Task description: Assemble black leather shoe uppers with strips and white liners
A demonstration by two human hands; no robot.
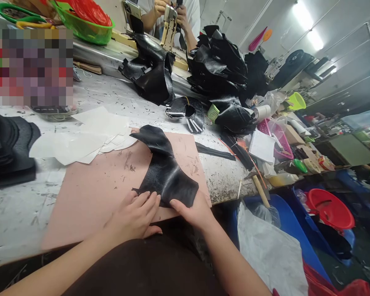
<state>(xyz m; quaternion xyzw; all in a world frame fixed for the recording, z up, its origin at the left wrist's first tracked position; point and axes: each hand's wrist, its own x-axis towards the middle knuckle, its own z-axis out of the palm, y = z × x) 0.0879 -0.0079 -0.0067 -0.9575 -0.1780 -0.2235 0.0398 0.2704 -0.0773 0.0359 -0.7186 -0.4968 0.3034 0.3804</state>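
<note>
A cut piece of black leather (165,168) lies on a pink cutting mat (105,189) at the table's front edge. My left hand (134,218) rests flat on the mat, fingers stretched out, fingertips touching the leather's near left edge. My right hand (193,211) pinches the leather's near right edge, thumb on top and the fingers tucked beneath it.
White paper patterns (83,137) lie beyond the mat, a stack of black pieces (9,148) at the left. Heaps of black leather parts (216,65) crowd the far side, where another person (169,16) works at a machine. A pink basket (280,139), a hammer (259,187) and bins (329,209) stand to the right.
</note>
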